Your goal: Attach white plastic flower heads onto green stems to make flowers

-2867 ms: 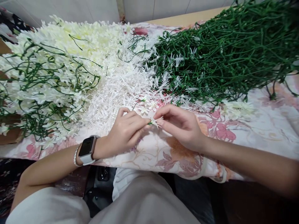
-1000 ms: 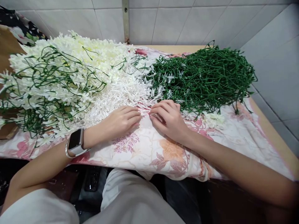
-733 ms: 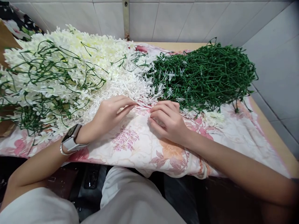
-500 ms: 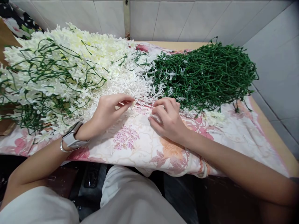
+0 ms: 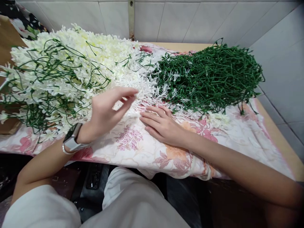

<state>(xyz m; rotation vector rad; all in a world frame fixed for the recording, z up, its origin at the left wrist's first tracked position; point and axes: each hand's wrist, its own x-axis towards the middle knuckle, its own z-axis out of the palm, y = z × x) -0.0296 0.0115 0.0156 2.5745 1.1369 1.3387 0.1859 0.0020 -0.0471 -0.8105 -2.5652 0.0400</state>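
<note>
My left hand [image 5: 106, 109], with a watch [image 5: 73, 137] on its wrist, is raised over the near edge of the white stamen-like pieces [image 5: 142, 85]. Thumb and fingertips are drawn together in a pinch; the tips are slightly blurred, and anything between them is too small to make out. Flat on the floral cloth [image 5: 129, 139] lies my right hand [image 5: 162, 123], its fingers stretched out toward the left and nothing visible in it. A large heap of white artificial flowers [image 5: 95, 47] with green stems spreads beyond my left hand. Bare green plastic stems [image 5: 211, 76] are piled beyond my right.
A few loose white blossoms [image 5: 217, 119] lie in front of the green pile. At the far left stands a brown cardboard box [image 5: 10, 50]. A tiled wall [image 5: 166, 20] closes off the back, and the wooden table edge [image 5: 282, 145] shows at the right.
My left hand has risen slightly from the cloth. My right hand has shifted a little left, and its curled fingers have straightened and flattened onto the cloth.
</note>
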